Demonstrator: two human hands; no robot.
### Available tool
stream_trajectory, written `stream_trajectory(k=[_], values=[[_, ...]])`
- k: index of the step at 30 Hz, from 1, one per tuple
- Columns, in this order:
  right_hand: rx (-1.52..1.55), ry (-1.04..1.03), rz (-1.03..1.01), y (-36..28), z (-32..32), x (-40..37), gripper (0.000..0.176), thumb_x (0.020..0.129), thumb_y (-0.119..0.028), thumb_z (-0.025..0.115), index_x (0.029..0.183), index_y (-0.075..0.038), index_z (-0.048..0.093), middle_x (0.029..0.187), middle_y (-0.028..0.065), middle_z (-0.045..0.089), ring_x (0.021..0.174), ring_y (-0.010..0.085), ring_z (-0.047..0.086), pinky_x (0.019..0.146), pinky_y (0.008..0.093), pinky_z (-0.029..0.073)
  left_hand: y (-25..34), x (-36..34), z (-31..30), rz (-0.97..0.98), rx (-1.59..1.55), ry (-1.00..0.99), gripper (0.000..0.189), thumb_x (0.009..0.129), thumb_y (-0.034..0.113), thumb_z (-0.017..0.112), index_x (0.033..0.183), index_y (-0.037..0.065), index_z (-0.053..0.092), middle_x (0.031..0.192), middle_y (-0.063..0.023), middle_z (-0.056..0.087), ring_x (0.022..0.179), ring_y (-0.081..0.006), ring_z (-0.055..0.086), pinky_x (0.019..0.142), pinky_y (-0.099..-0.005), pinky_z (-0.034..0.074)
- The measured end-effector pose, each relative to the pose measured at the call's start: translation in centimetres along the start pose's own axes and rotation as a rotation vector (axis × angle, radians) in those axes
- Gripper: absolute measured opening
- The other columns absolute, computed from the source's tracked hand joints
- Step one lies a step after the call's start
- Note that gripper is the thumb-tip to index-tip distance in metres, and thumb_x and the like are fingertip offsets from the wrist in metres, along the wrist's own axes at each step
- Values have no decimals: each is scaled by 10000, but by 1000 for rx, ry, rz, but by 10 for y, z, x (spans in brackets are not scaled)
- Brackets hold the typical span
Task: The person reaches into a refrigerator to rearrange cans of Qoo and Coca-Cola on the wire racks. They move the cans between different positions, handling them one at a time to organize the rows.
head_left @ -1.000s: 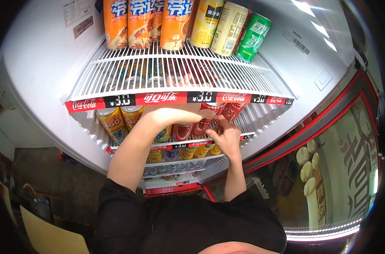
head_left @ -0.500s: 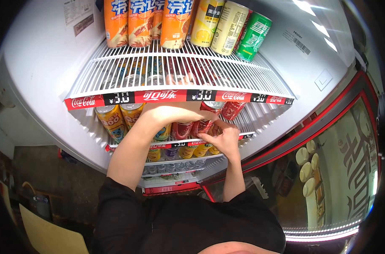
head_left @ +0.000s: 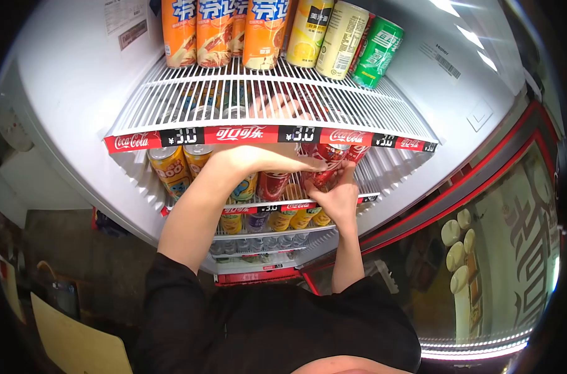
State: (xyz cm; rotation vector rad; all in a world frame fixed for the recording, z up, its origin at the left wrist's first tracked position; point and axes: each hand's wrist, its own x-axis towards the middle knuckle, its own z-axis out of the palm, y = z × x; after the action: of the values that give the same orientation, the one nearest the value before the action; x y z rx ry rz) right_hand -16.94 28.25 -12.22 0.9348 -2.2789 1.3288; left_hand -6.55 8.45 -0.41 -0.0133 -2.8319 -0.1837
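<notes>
Under the upper wire shelf, my left hand (head_left: pixel 277 106) reaches in among the cans. Its fingers look spread through the wires, and its thumb stretches right along the front of a red can. The label strip hides part of this hand. My right hand (head_left: pixel 337 194) is closed around the red Coca-Cola can (head_left: pixel 327 176), which tilts on the second shelf. Left of it stands another red can (head_left: pixel 273 185). Yellow Qoo cans (head_left: pixel 170 173) line the left side of that shelf.
The upper wire shelf (head_left: pixel 258 81) carries orange Fanta cans (head_left: pixel 264 34), yellow cans (head_left: pixel 309 31) and a green can (head_left: pixel 379 53). Its red price strip (head_left: pixel 240 134) crosses in front of my left hand. Lower shelves hold bottles (head_left: pixel 282 219). The glass door (head_left: pixel 495 249) stands open at right.
The red can in my right hand has moved up and right and tilts more. My left fingers have shifted slightly further back. The view has shifted a little.
</notes>
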Motion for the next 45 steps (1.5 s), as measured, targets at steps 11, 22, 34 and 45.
stream_trajectory(k=[11,22,34,45], values=[[185,67,-4,26,12,-1,705,678,-282,1006,1022,-70,428,682,7,518,588,125,486,557,289,455,-34,-20,2,-30,-31,-47,953,774,795,688,1442,131,541,1466,-216,506,1371,-372,456,1176,-492,323],[191,43,-11,26,9,-3,666,707,-270,985,1029,-60,441,647,12,504,567,126,454,542,281,413,-17,-9,-9,-143,28,-56,1013,823,867,538,1558,178,433,1593,-278,369,1491,-428,332,1233,-577,193],[153,46,-28,18,11,-4,649,714,-257,981,1000,-76,427,615,12,547,514,101,487,501,276,405,-11,-20,0,-168,121,143,933,855,830,553,1502,158,531,1577,-315,415,1473,-461,390,1229,-559,261],[105,70,-33,12,12,-3,616,714,-246,977,985,-72,453,601,8,563,499,102,505,496,272,411,-6,-26,8,-135,294,115,1123,820,904,510,1580,87,382,1651,-250,321,1536,-439,281,1264,-572,154]])
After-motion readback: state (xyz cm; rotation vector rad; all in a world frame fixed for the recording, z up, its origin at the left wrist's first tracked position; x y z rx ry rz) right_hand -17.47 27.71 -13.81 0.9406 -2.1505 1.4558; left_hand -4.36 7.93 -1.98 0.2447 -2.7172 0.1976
